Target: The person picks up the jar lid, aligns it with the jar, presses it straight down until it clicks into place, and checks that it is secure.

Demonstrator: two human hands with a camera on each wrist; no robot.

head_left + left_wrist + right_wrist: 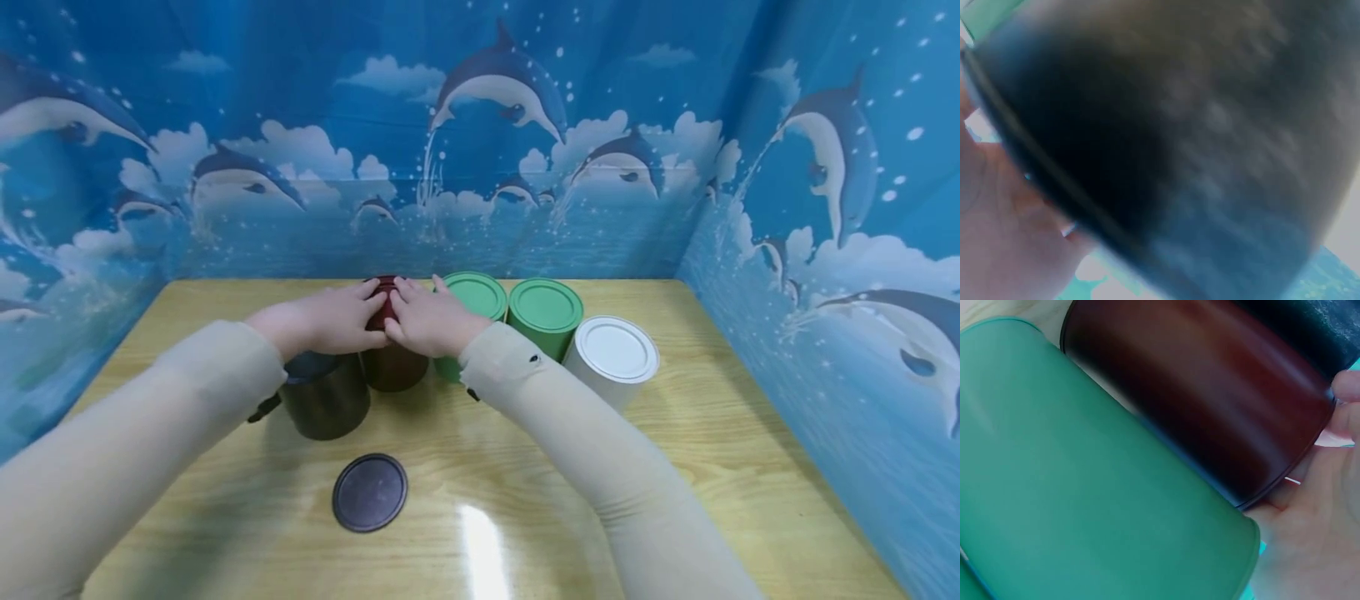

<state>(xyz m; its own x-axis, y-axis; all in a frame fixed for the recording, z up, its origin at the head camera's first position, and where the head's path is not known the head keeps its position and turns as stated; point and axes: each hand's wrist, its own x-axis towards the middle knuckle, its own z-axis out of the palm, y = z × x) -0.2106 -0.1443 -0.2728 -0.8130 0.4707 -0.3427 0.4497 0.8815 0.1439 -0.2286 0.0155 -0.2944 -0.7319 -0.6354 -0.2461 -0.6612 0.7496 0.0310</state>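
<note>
The left hand point(337, 319) reaches in from the left and the right hand point(437, 322) from the right, to meet over the top of a dark red canister point(393, 368). The right hand's fingers are spread over the top, tips at its rim; the left hand's fingers lie across the opposite edge. Whether either pinches the rim or merely presses on it, I cannot tell.

A dolphin-printed curtain point(300, 83) surrounds the wood-grained desk point(750, 467). The canisters stand upright in a row towards its far side. The dark red one is between a black canister point(326, 406), just to its left and partly hidden by the left hand, and a green canister point(480, 293) to its right. Beyond these come a second green canister point(546, 307) and a white canister point(617, 348), each with a lid on. Nearer the person, well apart from the hands, a round black lid point(369, 493) lies flat on the desk.

The step in hand looks like working at the dark red canister's top, either loosening or seating its lid. The next move would call for even effort from both sides, keeping the canister steady so that it does not knock its neighbours.
</note>
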